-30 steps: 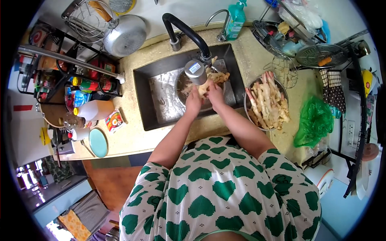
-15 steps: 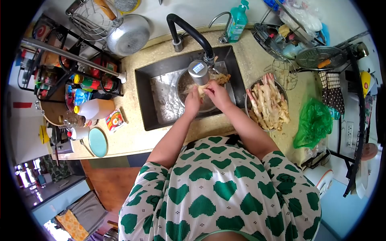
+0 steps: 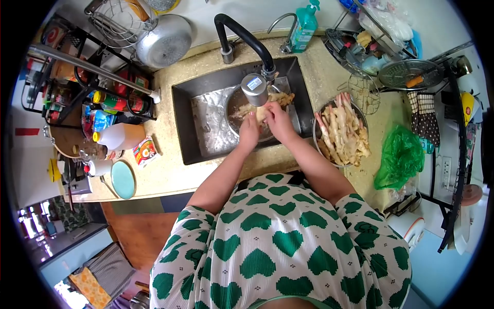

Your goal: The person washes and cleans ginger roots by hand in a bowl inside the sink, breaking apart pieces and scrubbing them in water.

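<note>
My left hand [image 3: 249, 131] and my right hand [image 3: 280, 122] are close together over the sink [image 3: 187, 139], both with fingers closed around a pale chicken foot [image 3: 262, 114]. Part of the foot is hidden by my fingers and the faucet head [image 3: 254, 91] just above it. Beneath my hands, a round metal bowl [image 3: 230, 121] stands in the sink with more chicken feet [image 3: 280, 98] in it. To the right of the sink, a second metal bowl [image 3: 315, 135] on the counter is heaped with chicken feet [image 3: 342, 131].
A black faucet [image 3: 246, 35] arches over the sink from behind. A green soap bottle [image 3: 304, 28] stands at the back. On the right lies a green plastic bag [image 3: 400, 159]; on the left are a turquoise plate [image 3: 123, 179], a jug [image 3: 121, 137] and a snack packet [image 3: 146, 151].
My hands stay under the faucet head, with the fingers shifting slightly on the chicken foot. The whole view has moved a little; nothing else visibly differs.
</note>
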The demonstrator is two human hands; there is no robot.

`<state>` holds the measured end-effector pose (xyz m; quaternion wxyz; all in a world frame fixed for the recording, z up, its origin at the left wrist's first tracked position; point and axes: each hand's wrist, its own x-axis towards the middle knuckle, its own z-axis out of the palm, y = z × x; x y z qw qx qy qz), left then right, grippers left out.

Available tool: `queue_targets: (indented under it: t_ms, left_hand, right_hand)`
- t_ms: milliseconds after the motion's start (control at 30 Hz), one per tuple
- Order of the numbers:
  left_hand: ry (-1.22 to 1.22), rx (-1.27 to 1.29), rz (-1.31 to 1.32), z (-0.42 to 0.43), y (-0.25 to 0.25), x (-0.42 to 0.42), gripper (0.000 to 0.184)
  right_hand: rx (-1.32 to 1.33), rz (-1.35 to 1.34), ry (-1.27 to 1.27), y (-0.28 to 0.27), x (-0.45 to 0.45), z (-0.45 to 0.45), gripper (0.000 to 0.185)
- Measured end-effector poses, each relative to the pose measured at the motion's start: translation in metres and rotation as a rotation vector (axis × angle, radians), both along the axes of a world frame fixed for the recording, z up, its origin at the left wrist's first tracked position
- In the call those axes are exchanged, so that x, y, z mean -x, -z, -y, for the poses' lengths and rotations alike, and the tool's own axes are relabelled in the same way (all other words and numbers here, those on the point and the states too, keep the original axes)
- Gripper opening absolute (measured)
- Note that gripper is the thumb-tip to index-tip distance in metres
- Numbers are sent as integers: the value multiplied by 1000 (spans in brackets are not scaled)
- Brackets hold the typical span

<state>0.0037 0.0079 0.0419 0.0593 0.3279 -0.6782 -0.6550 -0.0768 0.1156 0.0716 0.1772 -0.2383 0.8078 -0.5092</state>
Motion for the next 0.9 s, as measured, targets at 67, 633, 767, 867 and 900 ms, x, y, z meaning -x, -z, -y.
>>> queue_targets:
  t_ms: [67, 633, 767, 867, 900]
  left_hand:
    - [1, 5, -28, -2, -2, 0, 52]
    - [-28, -281, -118, -7, 14, -9, 57]
    - [23, 63, -124, -10, 19, -12, 51]
    - [115, 86, -140, -4, 12, -12, 40]
    - [118, 179, -123, -5, 8, -10, 36]
  right_hand:
    - [-35, -59, 3, -4, -1, 1, 24]
    - [-157, -98, -22, -4, 0, -6, 37]
    - [80, 561, 123, 5, 17, -7, 30]
    - [204, 695, 151, 1, 12, -7, 33]
    - [254, 641, 150, 11, 13, -9, 37]
